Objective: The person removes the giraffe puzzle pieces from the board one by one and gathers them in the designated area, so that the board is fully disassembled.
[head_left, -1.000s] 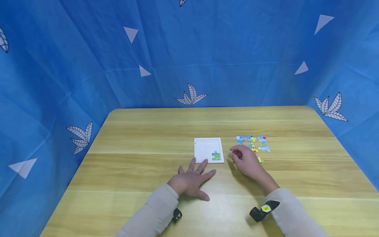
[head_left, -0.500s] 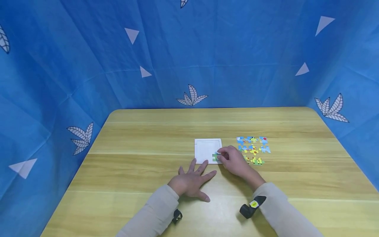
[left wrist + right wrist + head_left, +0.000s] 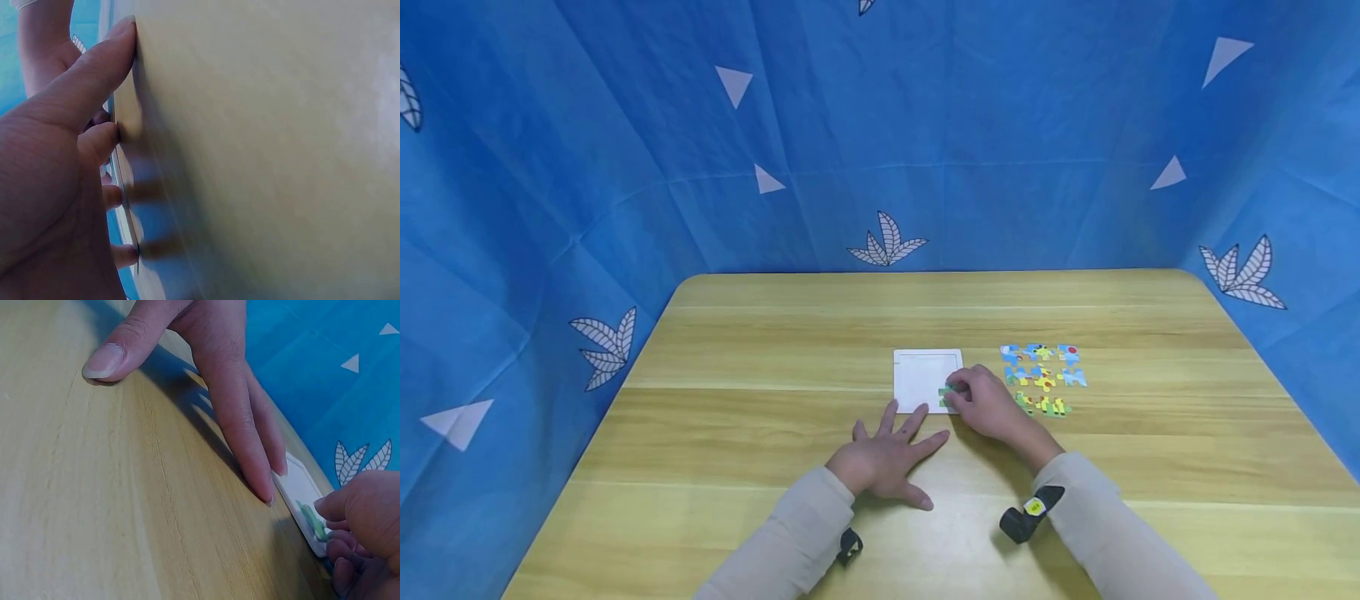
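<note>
A square white puzzle tray (image 3: 917, 375) lies on the table. My left hand (image 3: 883, 461) is spread on the tabletop, with its front fingertips at the tray's near edge; the left wrist view shows its thumb (image 3: 94, 72) stretched out. In the tray's near right corner sits a green puzzle piece (image 3: 943, 397), partly covered by my right hand (image 3: 988, 406). The right thumb and fingers are curled together at that piece. From the right wrist view, the thumb (image 3: 334, 505) meets the piece's edge, while the fingertips' exact contact is hidden.
Several loose blue, yellow and green puzzle pieces (image 3: 1043, 377) lie in rough rows right of the tray. The wooden table (image 3: 760, 350) reaches back to a blue patterned cloth (image 3: 1000, 108). Black wrist cameras sit at both sleeves.
My right hand has moved left from beside the loose pieces onto the tray's near right corner, covering part of the green piece. The left hand has stayed in place.
</note>
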A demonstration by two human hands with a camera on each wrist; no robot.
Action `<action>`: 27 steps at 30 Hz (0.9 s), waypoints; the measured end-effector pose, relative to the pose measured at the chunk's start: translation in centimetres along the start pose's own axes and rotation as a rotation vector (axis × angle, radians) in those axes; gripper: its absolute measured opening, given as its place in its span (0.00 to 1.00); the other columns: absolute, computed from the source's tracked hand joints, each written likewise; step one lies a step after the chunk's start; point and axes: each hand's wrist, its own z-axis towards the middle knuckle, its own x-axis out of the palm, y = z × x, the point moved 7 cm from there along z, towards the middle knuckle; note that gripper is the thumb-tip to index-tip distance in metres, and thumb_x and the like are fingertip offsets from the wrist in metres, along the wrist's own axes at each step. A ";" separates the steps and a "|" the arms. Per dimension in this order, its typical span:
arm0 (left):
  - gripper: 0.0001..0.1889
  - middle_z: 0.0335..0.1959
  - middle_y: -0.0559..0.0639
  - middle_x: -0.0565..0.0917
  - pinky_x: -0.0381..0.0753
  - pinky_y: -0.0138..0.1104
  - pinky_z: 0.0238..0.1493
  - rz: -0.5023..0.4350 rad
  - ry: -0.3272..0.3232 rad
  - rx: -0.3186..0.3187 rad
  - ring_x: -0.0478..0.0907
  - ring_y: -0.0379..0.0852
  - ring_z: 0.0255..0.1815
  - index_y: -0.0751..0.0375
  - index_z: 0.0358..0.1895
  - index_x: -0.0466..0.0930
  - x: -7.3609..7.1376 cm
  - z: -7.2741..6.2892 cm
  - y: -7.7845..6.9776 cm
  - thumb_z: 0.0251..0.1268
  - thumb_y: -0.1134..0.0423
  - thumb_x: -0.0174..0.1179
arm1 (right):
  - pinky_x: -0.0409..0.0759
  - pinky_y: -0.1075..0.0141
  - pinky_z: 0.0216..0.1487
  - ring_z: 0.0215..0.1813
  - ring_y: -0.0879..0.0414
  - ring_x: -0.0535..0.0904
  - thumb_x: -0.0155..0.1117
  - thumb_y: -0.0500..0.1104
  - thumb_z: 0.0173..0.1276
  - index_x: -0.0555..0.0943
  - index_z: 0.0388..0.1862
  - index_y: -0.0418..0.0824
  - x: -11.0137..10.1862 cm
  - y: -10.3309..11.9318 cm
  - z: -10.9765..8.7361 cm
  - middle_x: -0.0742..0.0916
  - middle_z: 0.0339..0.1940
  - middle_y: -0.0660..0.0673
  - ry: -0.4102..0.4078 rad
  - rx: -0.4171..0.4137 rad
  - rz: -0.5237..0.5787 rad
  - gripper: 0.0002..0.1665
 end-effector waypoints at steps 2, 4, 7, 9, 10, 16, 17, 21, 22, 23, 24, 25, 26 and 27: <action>0.48 0.77 0.42 0.33 0.51 0.69 0.60 0.003 -0.001 0.001 0.31 0.63 0.76 0.25 0.73 0.42 0.0 0.0 0.0 0.49 0.28 0.56 | 0.78 0.55 0.47 0.40 0.51 0.78 0.62 0.40 0.64 0.79 0.48 0.33 0.0 -0.1 0.0 0.80 0.40 0.40 0.000 0.009 0.008 0.16; 0.48 0.78 0.42 0.33 0.52 0.69 0.60 0.007 -0.003 0.001 0.32 0.63 0.76 0.25 0.73 0.42 0.0 0.0 0.0 0.49 0.28 0.56 | 0.78 0.55 0.46 0.40 0.51 0.77 0.61 0.40 0.64 0.79 0.48 0.33 0.0 -0.2 0.0 0.79 0.40 0.40 -0.001 0.013 0.009 0.16; 0.48 0.78 0.42 0.33 0.52 0.69 0.60 0.012 -0.006 0.002 0.32 0.63 0.76 0.25 0.73 0.42 -0.1 0.0 0.0 0.49 0.28 0.56 | 0.76 0.56 0.44 0.39 0.52 0.75 0.61 0.40 0.64 0.79 0.48 0.33 0.0 -0.3 0.1 0.78 0.38 0.41 -0.007 0.016 0.000 0.16; 0.48 0.78 0.42 0.33 0.52 0.69 0.60 0.010 -0.005 0.002 0.32 0.62 0.76 0.25 0.73 0.42 -0.1 -0.1 0.0 0.49 0.28 0.56 | 0.75 0.56 0.43 0.38 0.52 0.73 0.61 0.40 0.64 0.79 0.48 0.33 -0.1 -0.2 0.1 0.78 0.38 0.41 -0.014 0.009 -0.007 0.16; 0.48 0.78 0.42 0.33 0.52 0.69 0.60 0.009 -0.004 0.001 0.32 0.62 0.76 0.25 0.73 0.42 -0.1 -0.1 0.0 0.49 0.28 0.56 | 0.75 0.57 0.43 0.38 0.52 0.73 0.62 0.40 0.64 0.78 0.48 0.33 -0.1 -0.2 0.1 0.78 0.37 0.42 -0.018 0.008 -0.004 0.16; 0.48 0.78 0.43 0.33 0.53 0.69 0.60 0.015 -0.005 0.001 0.32 0.62 0.76 0.25 0.73 0.41 -0.2 0.0 0.0 0.49 0.28 0.56 | 0.76 0.59 0.41 0.37 0.53 0.76 0.61 0.39 0.64 0.76 0.46 0.35 -0.5 0.1 0.1 0.81 0.37 0.42 -0.049 -0.001 0.052 0.13; 0.48 0.78 0.43 0.33 0.53 0.69 0.60 0.016 -0.005 0.001 0.32 0.62 0.76 0.25 0.73 0.41 -0.2 0.0 0.0 0.49 0.28 0.57 | 0.76 0.60 0.40 0.36 0.54 0.76 0.61 0.38 0.63 0.76 0.45 0.35 -0.5 0.1 0.1 0.81 0.36 0.43 -0.056 -0.002 0.065 0.12; 0.48 0.78 0.43 0.34 0.52 0.69 0.60 0.011 -0.003 0.001 0.32 0.62 0.76 0.25 0.73 0.42 -0.2 0.1 0.0 0.49 0.28 0.57 | 0.76 0.64 0.37 0.33 0.56 0.76 0.62 0.37 0.63 0.76 0.43 0.37 -0.6 0.2 0.0 0.81 0.33 0.45 -0.070 -0.011 0.113 0.10; 0.48 0.78 0.43 0.34 0.52 0.69 0.60 0.009 -0.002 0.000 0.32 0.62 0.76 0.25 0.73 0.42 -0.2 0.1 0.0 0.49 0.28 0.57 | 0.76 0.64 0.37 0.33 0.57 0.76 0.62 0.37 0.63 0.76 0.42 0.37 -0.6 0.2 -0.1 0.81 0.32 0.45 -0.065 -0.014 0.127 0.09; 0.48 0.78 0.43 0.34 0.52 0.69 0.60 0.007 0.001 -0.001 0.32 0.62 0.76 0.25 0.73 0.42 -0.2 0.1 0.0 0.48 0.28 0.57 | 0.76 0.65 0.36 0.32 0.57 0.76 0.62 0.37 0.63 0.76 0.41 0.38 -0.5 0.3 -0.1 0.80 0.32 0.46 -0.060 -0.017 0.138 0.08; 0.48 0.78 0.43 0.34 0.52 0.69 0.60 0.005 0.002 -0.002 0.32 0.62 0.76 0.25 0.73 0.42 -0.2 0.1 0.0 0.48 0.28 0.57 | 0.76 0.66 0.35 0.31 0.58 0.76 0.62 0.37 0.63 0.76 0.40 0.38 -0.4 0.3 -0.1 0.80 0.31 0.46 -0.052 -0.019 0.146 0.08; 0.48 0.78 0.43 0.34 0.52 0.69 0.60 0.002 0.004 -0.002 0.32 0.62 0.76 0.25 0.73 0.42 -0.2 0.1 0.0 0.48 0.28 0.57 | 0.76 0.66 0.34 0.31 0.58 0.75 0.62 0.37 0.63 0.76 0.39 0.39 -0.4 0.3 -0.2 0.80 0.31 0.47 -0.048 -0.023 0.152 0.07; 0.48 0.78 0.43 0.34 0.52 0.69 0.60 0.000 0.005 -0.003 0.32 0.62 0.76 0.25 0.73 0.42 -0.2 0.1 0.0 0.48 0.28 0.58 | 0.76 0.67 0.33 0.30 0.58 0.75 0.62 0.36 0.63 0.76 0.39 0.39 -0.4 0.3 -0.2 0.80 0.30 0.47 -0.047 -0.026 0.156 0.06; 0.48 0.78 0.43 0.34 0.52 0.69 0.60 -0.002 0.006 -0.003 0.32 0.62 0.76 0.25 0.73 0.42 -0.2 0.1 0.0 0.48 0.29 0.58 | 0.75 0.67 0.33 0.29 0.58 0.74 0.62 0.36 0.63 0.76 0.38 0.40 -0.5 0.2 -0.3 0.80 0.30 0.47 -0.050 -0.025 0.161 0.05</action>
